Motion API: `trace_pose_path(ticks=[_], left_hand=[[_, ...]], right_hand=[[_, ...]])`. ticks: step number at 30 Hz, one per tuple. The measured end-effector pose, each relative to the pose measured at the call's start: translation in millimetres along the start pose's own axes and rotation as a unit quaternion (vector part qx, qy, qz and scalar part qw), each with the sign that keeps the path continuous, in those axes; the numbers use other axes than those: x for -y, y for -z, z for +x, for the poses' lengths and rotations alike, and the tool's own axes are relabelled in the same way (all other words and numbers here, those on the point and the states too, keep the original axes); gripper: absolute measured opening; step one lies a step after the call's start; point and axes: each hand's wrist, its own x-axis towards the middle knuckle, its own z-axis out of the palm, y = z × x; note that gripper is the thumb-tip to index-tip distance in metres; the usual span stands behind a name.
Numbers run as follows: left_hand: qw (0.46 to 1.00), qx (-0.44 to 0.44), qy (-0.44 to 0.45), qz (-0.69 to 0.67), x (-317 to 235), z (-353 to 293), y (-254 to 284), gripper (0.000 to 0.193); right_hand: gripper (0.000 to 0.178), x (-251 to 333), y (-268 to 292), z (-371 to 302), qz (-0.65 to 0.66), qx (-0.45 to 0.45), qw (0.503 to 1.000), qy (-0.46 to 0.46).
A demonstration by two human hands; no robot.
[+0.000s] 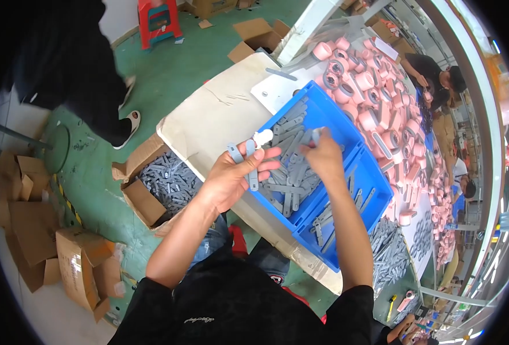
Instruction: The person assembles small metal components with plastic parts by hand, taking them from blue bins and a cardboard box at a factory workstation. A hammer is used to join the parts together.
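Note:
My left hand (228, 175) is closed at the near-left side of a blue plastic bin (355, 129). Between its thumb and fingers are flat grey plastic strips (251, 179) with rounded ends. A small white rounded piece (263, 137) shows at its fingertips; whether it is joined to a strip I cannot tell. My right hand (326, 154) is over the bin's larger compartment, fingers pinched together. Something pale and blurred shows at those fingertips. Below both hands lies a loose heap of similar grey strips (292, 187).
Pink cylindrical parts (369, 80) are piled beyond the bin. A cardboard box of grey pieces (171, 181) stands left of the table (194, 118). More grey strips (389, 253) lie to the right. A person in dark trousers (76, 63) stands at upper left; others work at far right.

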Motion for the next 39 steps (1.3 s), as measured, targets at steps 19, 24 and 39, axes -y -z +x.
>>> trace_pose_path(ticks=[19,24,39], left_hand=[[0.995,0.012,-0.056,-0.076,11.2,19.5,-1.0,0.013],[0.994,-0.033,-0.078,-0.067,-9.4,-11.6,31.4,0.016],[0.992,-0.084,-0.06,0.066,-9.0,-34.5,34.9,0.025]], right_hand=[[0.015,35.0,44.3,-58.8,0.387,0.115,0.915,0.003],[0.019,-21.2,44.8,-19.0,-0.003,0.016,0.941,0.337],[0.03,20.2,15.5,-32.0,-0.055,0.161,0.924,0.343]])
